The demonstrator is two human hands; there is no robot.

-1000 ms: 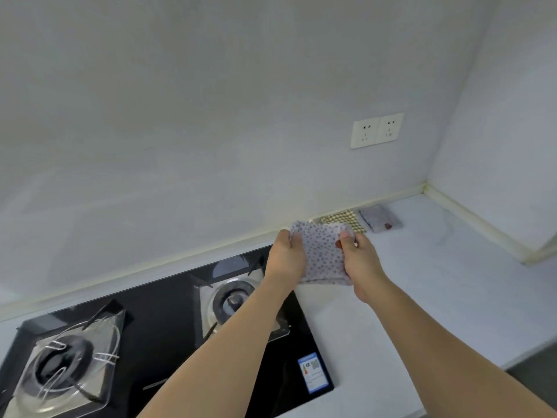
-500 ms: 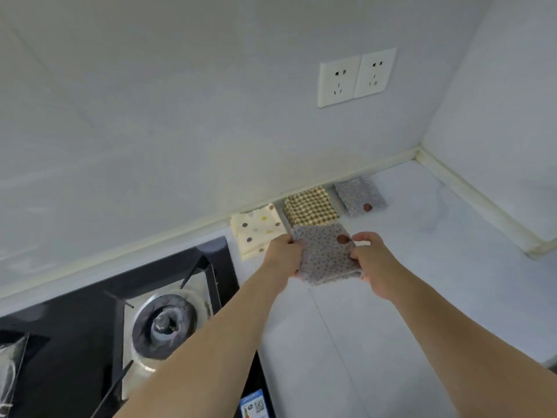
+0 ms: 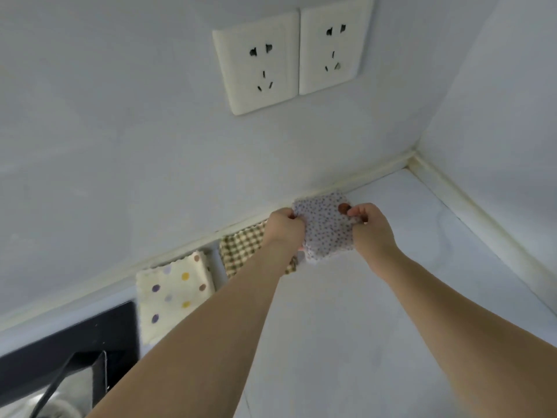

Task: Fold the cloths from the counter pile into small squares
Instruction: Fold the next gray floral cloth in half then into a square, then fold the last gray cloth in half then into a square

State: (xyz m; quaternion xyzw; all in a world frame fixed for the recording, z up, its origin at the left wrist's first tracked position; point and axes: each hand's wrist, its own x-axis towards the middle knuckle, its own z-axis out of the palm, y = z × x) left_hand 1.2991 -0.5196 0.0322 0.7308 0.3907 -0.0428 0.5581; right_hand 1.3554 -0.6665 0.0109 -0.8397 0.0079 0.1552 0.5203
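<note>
A pale counter (image 3: 346, 327) meets a grey wall under two sockets. Both the left hand (image 3: 284, 226) and right hand (image 3: 372, 229) pinch the folded, purple-dotted white cloth (image 3: 327, 226) at the counter's back edge. Released unevenly, its layers could spring open or overlap the brown checked cloth (image 3: 244, 247).

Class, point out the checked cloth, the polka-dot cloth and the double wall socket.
checked cloth (image 3: 241, 248): head view, bare middle.
polka-dot cloth (image 3: 174, 297): head view, centre.
double wall socket (image 3: 289, 55): head view, seam between plates.
</note>
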